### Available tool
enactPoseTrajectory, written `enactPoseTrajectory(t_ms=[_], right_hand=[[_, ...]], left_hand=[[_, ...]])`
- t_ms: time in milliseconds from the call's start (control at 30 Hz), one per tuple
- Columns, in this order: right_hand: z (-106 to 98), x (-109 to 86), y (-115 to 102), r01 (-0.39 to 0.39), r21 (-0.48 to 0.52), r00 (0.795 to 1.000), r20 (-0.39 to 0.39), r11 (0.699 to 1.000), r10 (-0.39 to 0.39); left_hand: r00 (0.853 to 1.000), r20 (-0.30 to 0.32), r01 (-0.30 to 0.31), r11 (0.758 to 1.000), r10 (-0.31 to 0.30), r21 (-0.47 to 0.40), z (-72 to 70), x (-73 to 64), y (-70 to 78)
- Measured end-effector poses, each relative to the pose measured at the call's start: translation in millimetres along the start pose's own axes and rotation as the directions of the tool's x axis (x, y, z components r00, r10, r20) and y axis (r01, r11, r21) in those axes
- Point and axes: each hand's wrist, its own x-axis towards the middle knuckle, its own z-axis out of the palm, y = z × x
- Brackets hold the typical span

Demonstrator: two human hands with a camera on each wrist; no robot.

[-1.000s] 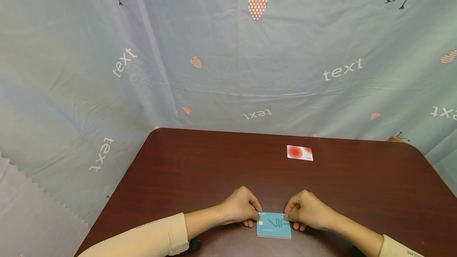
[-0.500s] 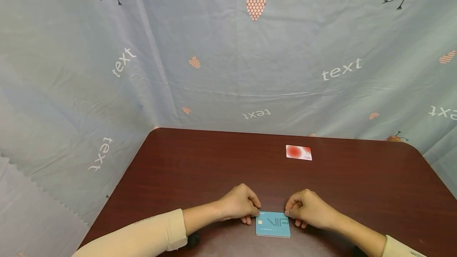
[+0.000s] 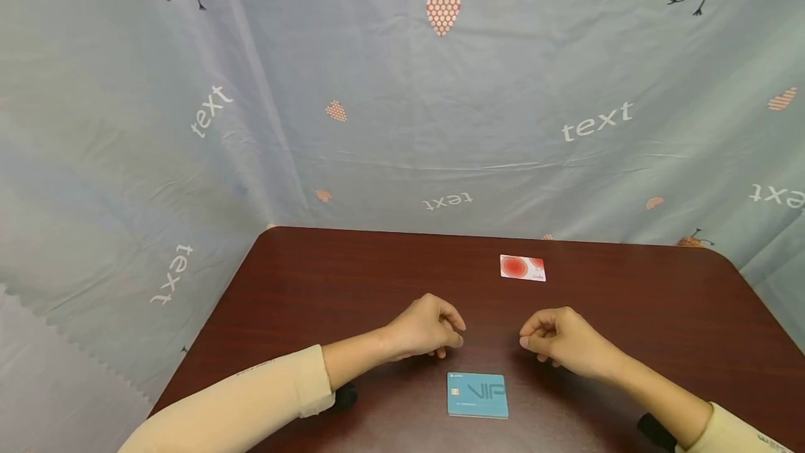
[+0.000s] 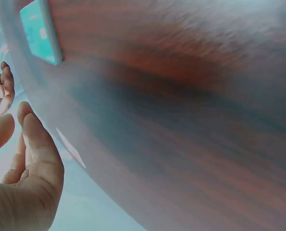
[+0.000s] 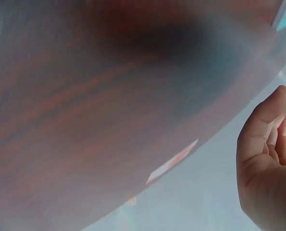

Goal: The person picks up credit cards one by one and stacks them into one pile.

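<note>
A stack of blue cards (image 3: pixel 477 396), the top one printed "VIP", lies on the dark red-brown table near its front. My left hand (image 3: pixel 428 327) is just beyond the stack's left side, fingers loosely bent, holding nothing; the left wrist view shows a gap between its thumb and index fingertip. My right hand (image 3: pixel 569 341) is beyond the stack's right side, also loosely bent and holding nothing. Farther back lies a red-and-white card (image 3: pixel 523 268), seen as a thin sliver in the right wrist view. Both hands are apart from the cards.
The table (image 3: pixel 352 271) has rounded far corners and a glossy wood-grain top. Behind and to the left hangs a pale blue curtain (image 3: pixel 377 75) with hearts, birds and the word "text". Dark bands show at both wrists.
Both hands have let go of the blue card stack's far corners. They have moved up and away from it, the right hand also outward to the right. The stack stays on the table.
</note>
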Motion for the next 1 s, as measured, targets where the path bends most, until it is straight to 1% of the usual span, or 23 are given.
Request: enactPoseTrajectory(t_ms=[167,333,467,600,700,833,1000], right_hand=[[-11,0.1,-4,-0.016,-0.023,0.999,-0.034,1.000,0.015],[-22,0.4,-7,-0.021,-0.032,0.998,-0.066,0.999,0.019],[-32,4.2,-11,-0.040,-0.056,0.994,-0.107,0.998,0.034],[-45,8.4,-16,-0.056,-0.065,0.988,-0.148,0.996,0.045],[-53,10.3,-18,-0.063,-0.056,0.983,-0.174,0.996,0.053],[-63,14.1,-18,-0.070,-0.044,0.978,-0.201,0.997,0.060],[-76,20.3,-13,-0.080,-0.025,0.971,-0.230,0.997,0.072]], left_hand=[[1.000,-0.017,-0.014,1.000,0.014,-0.021,-3.0,9.2,6.1],[0.998,-0.013,-0.058,0.995,0.058,-0.079,-5.7,23.8,11.5],[0.995,-0.025,-0.097,0.990,0.095,-0.098,-10.5,37.2,19.4],[0.989,-0.058,-0.138,0.986,0.133,-0.093,-15.1,53.1,28.5],[0.985,-0.082,-0.158,0.983,0.150,-0.091,-16.9,65.7,33.6],[0.982,-0.114,-0.162,0.982,0.151,-0.092,-17.2,81.6,36.5],[0.979,-0.150,-0.152,0.982,0.135,-0.110,-16.1,100.1,37.1]])
